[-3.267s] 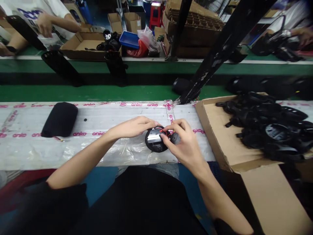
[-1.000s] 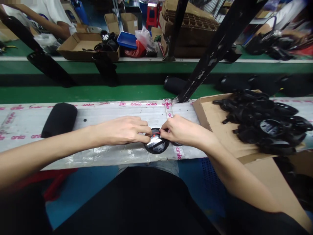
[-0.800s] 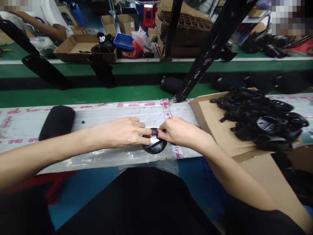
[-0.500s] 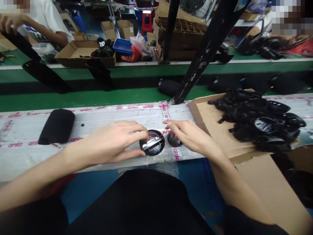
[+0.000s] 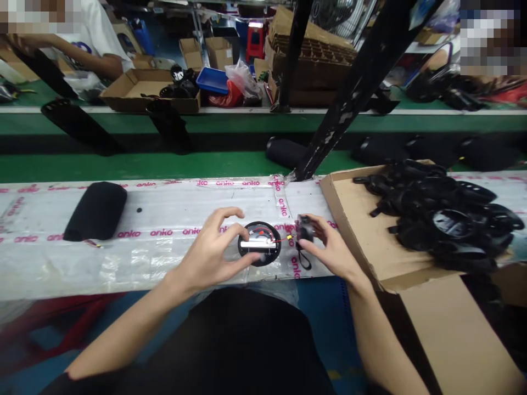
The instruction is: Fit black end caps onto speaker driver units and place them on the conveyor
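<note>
A round black housing (image 5: 260,262) stands on the plastic-covered bench, its top uncovered. Inside it show a silver bar (image 5: 258,243) and red and black wires, and a yellow connector (image 5: 289,237) sticks out to the right. My left hand (image 5: 218,247) grips the housing from the left, thumb and a finger reaching over its rim onto the bar, other fingers curled in the air. Beside it, my right hand (image 5: 329,247) pinches a small black cap (image 5: 305,229) on edge, from which a strap loop (image 5: 303,259) hangs.
At right, a cardboard tray (image 5: 349,230) holds a heap of black caps (image 5: 444,203). A black fabric-covered speaker (image 5: 99,211) lies at left with a wire end out. A slanted black post (image 5: 349,93) rises behind the bench. Beyond runs a green conveyor (image 5: 222,159); a co-worker's arm (image 5: 82,57) is across it.
My right hand has picked the black cap up from the bench and tipped it on edge, leaving the wires. My left hand has shifted, its thumb now over the housing's rim.
</note>
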`<state>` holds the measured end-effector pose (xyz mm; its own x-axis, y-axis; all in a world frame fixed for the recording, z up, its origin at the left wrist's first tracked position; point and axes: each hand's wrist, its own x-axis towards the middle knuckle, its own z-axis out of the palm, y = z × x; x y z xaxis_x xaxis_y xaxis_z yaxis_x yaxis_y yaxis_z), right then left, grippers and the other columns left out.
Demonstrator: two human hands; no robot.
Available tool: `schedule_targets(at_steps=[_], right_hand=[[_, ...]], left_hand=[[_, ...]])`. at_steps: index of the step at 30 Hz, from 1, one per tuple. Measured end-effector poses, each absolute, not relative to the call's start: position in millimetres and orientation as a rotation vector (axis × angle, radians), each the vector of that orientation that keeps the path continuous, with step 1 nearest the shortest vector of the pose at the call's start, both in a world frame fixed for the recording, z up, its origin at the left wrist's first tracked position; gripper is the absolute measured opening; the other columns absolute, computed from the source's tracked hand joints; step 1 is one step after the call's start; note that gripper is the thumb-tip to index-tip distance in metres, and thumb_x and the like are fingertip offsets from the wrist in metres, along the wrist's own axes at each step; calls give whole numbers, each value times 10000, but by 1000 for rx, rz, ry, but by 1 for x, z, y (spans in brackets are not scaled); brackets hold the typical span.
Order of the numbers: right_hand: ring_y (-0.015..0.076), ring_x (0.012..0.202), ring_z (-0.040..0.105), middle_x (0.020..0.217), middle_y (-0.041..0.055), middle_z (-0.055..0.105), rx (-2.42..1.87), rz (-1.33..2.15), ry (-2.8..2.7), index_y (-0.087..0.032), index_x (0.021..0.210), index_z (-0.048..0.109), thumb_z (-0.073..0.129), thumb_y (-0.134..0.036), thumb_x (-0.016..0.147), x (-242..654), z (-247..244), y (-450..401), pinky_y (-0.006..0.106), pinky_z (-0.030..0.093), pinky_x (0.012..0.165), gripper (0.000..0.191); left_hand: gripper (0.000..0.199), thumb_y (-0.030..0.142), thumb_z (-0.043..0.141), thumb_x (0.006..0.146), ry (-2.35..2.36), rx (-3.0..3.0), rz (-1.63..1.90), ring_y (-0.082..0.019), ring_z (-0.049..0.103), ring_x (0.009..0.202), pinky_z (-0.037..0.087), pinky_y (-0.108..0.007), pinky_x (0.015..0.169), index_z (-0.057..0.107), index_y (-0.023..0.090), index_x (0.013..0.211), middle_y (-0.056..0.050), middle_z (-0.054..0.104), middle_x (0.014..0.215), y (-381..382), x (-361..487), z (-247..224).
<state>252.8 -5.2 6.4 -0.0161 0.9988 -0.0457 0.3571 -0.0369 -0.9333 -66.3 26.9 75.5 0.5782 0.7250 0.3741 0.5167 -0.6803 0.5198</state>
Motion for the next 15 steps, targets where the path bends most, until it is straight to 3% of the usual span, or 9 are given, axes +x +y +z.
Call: schedule_targets(at_steps=[2, 5, 11, 15], right_hand=[[378, 1205, 759, 1271, 138, 801, -1274, 1249, -1160, -223, 1313, 707, 675, -665, 903, 238, 9, -15, 565, 616, 1053, 604], [403, 1172, 775, 1147, 142, 840, -1064, 1388, -856, -218, 1222, 770, 551, -790, 890, 205, 10, -32, 572, 647, 987, 697], [408, 1292, 722, 1268, 142, 811, -1000, 1365, -735, -221, 1309, 746, 605, -745, 879, 168, 1, -53, 593, 593, 1099, 692], [394, 1303, 715, 1252, 129, 815, -1005, 1348, -706, -224, 1313, 745, 609, -707, 908, 173, -9, -58, 583, 592, 1100, 645]], left_hand=[[143, 344, 763, 989, 1164, 2614, 969, -318, 635, 1167, 471, -501, 984, 694, 220, 969, -123, 617, 1178, 18, -55, 76], [132, 338, 700, 1036, 1316, 2700, 964, -285, 630, 1003, 392, -501, 942, 763, 225, 1007, -98, 634, 1029, 6, -36, 75], [276, 404, 708, 1044, 1352, 2615, 950, -289, 668, 1074, 328, -492, 978, 733, 203, 1231, -92, 778, 1146, 0, -10, 79], [297, 421, 769, 1007, 1224, 2520, 1075, -265, 704, 1064, 320, -477, 990, 719, 216, 1215, -48, 829, 1106, 3, -3, 76]])
